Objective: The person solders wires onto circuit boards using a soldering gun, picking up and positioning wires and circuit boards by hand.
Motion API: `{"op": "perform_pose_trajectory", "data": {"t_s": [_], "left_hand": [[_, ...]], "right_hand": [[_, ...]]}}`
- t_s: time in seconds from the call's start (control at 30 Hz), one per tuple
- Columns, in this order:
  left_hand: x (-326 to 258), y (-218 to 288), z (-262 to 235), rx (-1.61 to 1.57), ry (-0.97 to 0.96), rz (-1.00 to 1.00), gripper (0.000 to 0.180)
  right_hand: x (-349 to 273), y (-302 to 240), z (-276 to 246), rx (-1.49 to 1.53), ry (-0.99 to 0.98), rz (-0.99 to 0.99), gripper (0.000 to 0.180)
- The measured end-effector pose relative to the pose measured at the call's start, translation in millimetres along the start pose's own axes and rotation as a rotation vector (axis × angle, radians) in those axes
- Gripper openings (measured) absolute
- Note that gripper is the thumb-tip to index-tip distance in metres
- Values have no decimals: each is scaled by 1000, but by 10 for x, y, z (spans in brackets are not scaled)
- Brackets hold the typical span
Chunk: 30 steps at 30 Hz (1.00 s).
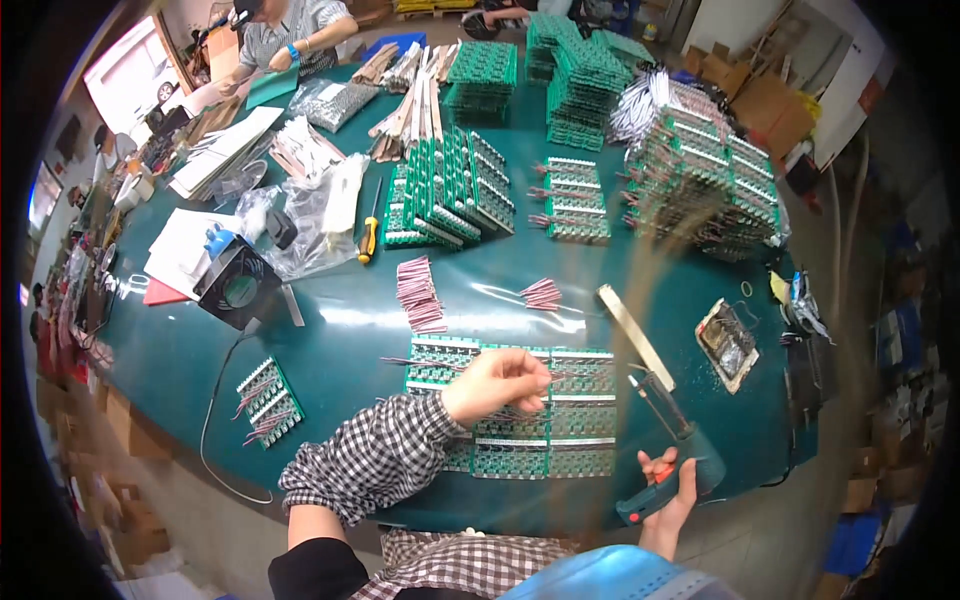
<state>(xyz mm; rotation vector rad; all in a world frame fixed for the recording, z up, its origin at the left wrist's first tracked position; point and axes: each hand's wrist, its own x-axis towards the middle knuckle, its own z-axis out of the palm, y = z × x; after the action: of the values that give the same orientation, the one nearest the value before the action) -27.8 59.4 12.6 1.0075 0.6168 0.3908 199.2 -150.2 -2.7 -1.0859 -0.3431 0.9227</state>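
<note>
My left hand (498, 384) hovers over a panel of green circuit boards (582, 430) with white connector strips. Its thumb and fingers are pinched together; what is between them, if anything, is hidden, though thin wires lie on the boards just below. A dark green soldering gun (694, 462) with a red button is gripped in my right hand (664, 492). The gun's tip points up and left, beside the panel's right edge and near a wooden strip (637, 338). Beyond the panel lie a bundle of short pink wires (419, 295) and a smaller one (541, 294).
A soiled tray (728, 345) sits at the right. Boards are stacked at the back (700, 180), with a leaning group (450, 195) nearer the middle. A yellow screwdriver (370, 235), a black fan (238, 285) and a wired board (269, 402) lie left. Another person (300, 40) works far left.
</note>
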Motion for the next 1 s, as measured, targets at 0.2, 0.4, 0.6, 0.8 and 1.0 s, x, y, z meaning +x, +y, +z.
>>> {"op": "perform_pose_trajectory", "data": {"t_s": [0.2, 0.4, 0.6, 0.8, 1.0], "left_hand": [[-128, -174, 84, -297, -11, -78, 19], [-230, -178, 178, -491, -27, -159, 13], [-319, -265, 337, -254, 95, 71, 13], [-451, -407, 651, 538, 288, 701, 11], [-522, -416, 791, 846, 244, 991, 22]], "right_hand": [[7, -4, -19, -27, -38, 23, 38], [11, -93, 49, -44, -55, 29, 37], [-20, -150, 153, -81, -84, 26, 38], [-141, -120, 438, -1, -63, -34, 29], [-285, -22, 760, -148, -74, -38, 22]]}}
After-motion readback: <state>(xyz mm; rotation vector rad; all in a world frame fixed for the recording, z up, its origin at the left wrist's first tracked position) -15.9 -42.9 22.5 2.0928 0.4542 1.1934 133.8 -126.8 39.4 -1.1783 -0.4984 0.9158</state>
